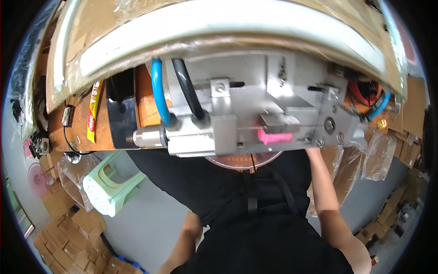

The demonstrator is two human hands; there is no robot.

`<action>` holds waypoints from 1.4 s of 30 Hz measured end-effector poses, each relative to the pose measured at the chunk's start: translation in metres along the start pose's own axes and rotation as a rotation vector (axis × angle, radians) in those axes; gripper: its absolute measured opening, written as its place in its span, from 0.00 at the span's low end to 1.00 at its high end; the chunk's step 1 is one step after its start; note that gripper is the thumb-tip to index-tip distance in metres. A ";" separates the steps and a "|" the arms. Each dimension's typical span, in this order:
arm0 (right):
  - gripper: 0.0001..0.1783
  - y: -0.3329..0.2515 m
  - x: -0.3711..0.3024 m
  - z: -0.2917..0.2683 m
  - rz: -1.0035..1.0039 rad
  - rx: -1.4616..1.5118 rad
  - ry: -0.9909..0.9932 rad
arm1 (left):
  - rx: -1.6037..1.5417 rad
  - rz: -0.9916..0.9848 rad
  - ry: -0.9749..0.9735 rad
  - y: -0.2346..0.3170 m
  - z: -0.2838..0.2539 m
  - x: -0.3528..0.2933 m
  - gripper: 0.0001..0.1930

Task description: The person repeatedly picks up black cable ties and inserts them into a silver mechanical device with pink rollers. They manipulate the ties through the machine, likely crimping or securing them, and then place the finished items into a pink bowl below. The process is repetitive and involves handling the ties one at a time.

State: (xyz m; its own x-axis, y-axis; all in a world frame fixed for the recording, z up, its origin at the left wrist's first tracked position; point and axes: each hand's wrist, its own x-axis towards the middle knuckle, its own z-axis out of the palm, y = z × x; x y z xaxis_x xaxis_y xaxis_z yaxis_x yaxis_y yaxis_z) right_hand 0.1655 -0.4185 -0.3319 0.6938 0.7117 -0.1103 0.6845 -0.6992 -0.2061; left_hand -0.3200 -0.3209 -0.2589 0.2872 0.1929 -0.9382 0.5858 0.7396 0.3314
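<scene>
A silver metal fixture (255,105) stands at the front edge of the wooden bench, with a bright pink part (273,136) sitting in its middle. A blue air hose (158,91) and a black hose (186,86) run into the cylinder (191,141) on its left. My right forearm (324,192) reaches up to the underside of the fixture, where the hand is hidden. Beside my left thigh, my left forearm (182,242) hangs down; that hand is out of sight too. In my lap, partly covered by the fixture, is a round clear pinkish tray (269,160).
A padded panel wrapped in plastic (228,23) overhangs the bench. On the left lie a yellow-and-red packet (93,114) and a dark glossy slab (122,114). A pale green stool (107,187) and stacked cardboard (68,237) stand on the floor; more boxes are at right.
</scene>
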 end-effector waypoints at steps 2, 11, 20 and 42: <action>0.14 0.017 0.006 -0.002 0.035 0.004 -0.038 | 0.014 -0.056 -0.042 0.015 -0.003 -0.023 0.31; 0.14 0.018 0.021 0.008 -0.028 0.033 -0.045 | 0.003 -0.273 0.121 0.058 0.029 -0.056 0.38; 0.14 0.024 0.027 0.045 -0.061 0.180 -0.080 | 1.072 0.371 0.109 0.013 -0.010 -0.038 0.18; 0.20 -0.011 0.038 0.019 -0.133 0.265 0.074 | 0.976 1.087 1.548 0.220 -0.063 0.043 0.06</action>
State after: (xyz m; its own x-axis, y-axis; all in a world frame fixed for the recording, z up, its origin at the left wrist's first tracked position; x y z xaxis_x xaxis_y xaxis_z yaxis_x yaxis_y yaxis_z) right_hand 0.1799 -0.3822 -0.3521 0.6232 0.7820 0.0042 0.6948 -0.5513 -0.4619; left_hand -0.2260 -0.1093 -0.2329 0.2971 0.8244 0.4817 0.9111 -0.3958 0.1155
